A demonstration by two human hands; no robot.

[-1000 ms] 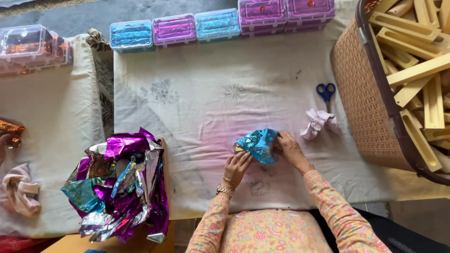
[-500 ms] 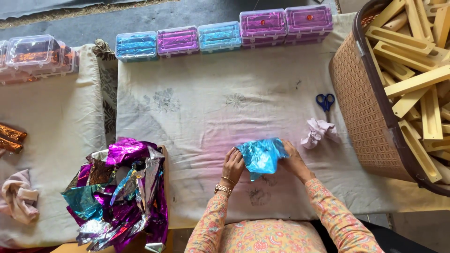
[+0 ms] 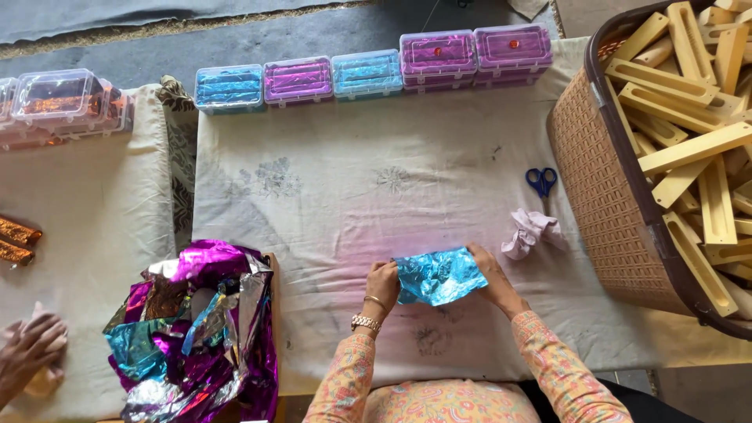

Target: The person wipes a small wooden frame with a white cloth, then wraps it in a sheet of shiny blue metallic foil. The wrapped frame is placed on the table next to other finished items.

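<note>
Flattening step: left hand and right hand each pinch blue foil sheet, lower centre; next, even tension.

A cloth covers the table, and a foil sheet lies on its near edge, held between the left hand and the right hand. Right of the sheet lies a crumpled rag, with scissors just behind it and a basket of wooden pieces farther right. Left of the sheet sits a foil heap, another person's hand lies beyond that heap, and a row of boxes lines the cloth's far edge.
</note>
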